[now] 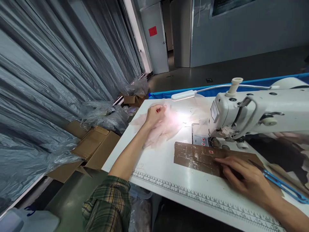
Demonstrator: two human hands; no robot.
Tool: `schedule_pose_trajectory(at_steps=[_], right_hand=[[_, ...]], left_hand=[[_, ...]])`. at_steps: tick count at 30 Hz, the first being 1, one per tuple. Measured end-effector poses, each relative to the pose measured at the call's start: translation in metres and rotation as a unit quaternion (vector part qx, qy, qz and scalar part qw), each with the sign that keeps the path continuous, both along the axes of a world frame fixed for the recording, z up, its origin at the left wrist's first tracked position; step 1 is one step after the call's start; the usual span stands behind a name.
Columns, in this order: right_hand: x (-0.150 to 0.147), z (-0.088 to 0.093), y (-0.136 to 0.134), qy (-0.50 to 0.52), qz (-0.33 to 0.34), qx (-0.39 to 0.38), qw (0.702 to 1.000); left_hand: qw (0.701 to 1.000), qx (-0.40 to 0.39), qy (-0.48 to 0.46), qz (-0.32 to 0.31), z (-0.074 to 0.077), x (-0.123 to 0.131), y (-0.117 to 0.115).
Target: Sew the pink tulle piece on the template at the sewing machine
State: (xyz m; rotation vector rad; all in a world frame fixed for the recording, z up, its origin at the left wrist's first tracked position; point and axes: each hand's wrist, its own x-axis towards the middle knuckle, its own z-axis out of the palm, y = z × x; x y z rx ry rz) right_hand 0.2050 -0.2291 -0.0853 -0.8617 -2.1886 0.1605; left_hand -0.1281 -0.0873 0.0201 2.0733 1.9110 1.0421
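My left hand (155, 115) is over a crumpled heap of sheer pale pink fabric (160, 135), at the far left of the white sewing table. Its fingers are curled closed on the fabric's upper part. On the near side of the sewing machine (231, 111), my right hand (243, 175) rests over a brown board (193, 158) covered with strips of clear tape. Thumb and forefinger are pressed together there; whatever they may hold is too small to make out. Right of this hand lies a light blue cutter-like tool (283, 185).
A lit white lamp (183, 95) on a bendy neck hangs above the fabric. Along the table's near edge runs a printed ruler scale (183, 190). Dark fabric (275, 151) lies behind the board at right. Cardboard boxes (96, 145) and plastic bags stand on the floor at left.
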Motion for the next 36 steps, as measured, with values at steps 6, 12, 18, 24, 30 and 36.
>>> schedule_pose_trajectory(at_steps=[6, 12, 18, 24, 30, 36], right_hand=[[-0.004, 0.009, -0.002, 0.035, -0.012, -0.023, 0.999], [-0.008, 0.022, -0.003, 0.083, -0.068, -0.039, 0.993], [-0.008, 0.02, -0.001, 0.088, -0.083, -0.049, 0.991], [-0.006, 0.017, 0.001, 0.065, -0.076, -0.055, 0.993], [-0.005, 0.024, 0.003, 0.122, -0.06, -0.078, 0.988], [-0.013, 0.05, 0.009, 0.183, -0.017, -0.267, 0.946]], left_hand=[[0.951, -0.064, -0.087, -0.291, -0.016, 0.04, -0.075], [0.875, -0.115, 0.055, -0.467, -0.028, 0.066, -0.113], [0.967, -0.061, 0.105, -0.225, -0.042, 0.058, -0.077], [0.969, -0.076, 0.134, -0.194, -0.063, 0.061, -0.068], [0.97, -0.003, -0.05, -0.236, -0.047, 0.064, -0.081], [0.852, -0.144, -0.137, -0.484, -0.001, 0.067, -0.102]])
